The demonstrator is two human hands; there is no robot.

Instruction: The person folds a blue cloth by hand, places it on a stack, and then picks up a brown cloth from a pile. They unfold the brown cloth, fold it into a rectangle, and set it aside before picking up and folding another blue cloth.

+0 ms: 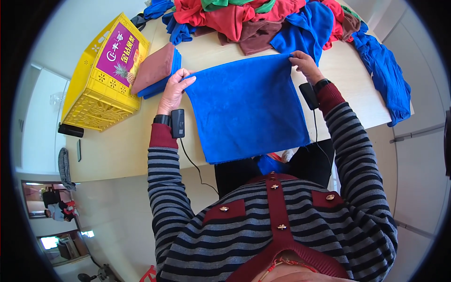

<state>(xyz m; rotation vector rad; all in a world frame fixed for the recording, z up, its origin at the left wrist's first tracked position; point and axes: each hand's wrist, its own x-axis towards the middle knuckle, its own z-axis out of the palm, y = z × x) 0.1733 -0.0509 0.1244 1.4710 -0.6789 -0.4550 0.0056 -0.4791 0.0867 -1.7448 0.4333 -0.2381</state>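
Note:
A blue cloth (249,108) is spread out between my two hands, its near edge hanging over the front of the table. My left hand (174,91) pinches its far left corner between thumb and fingers. At the far right corner, my right hand (306,66) grips the cloth in the same way. Just beyond my left hand lies a stack of folded cloths, with a brown folded cloth (154,69) on top and blue folded cloth (176,63) beneath and beside it.
Yellow plastic crate (101,101) with a purple panel stands at the left. Across the far side of the table (211,52) rises a heap of crumpled red, green, brown and blue cloths (235,21). Another blue cloth (383,70) drapes over the right edge. A grey cloth (65,164) hangs at the left edge.

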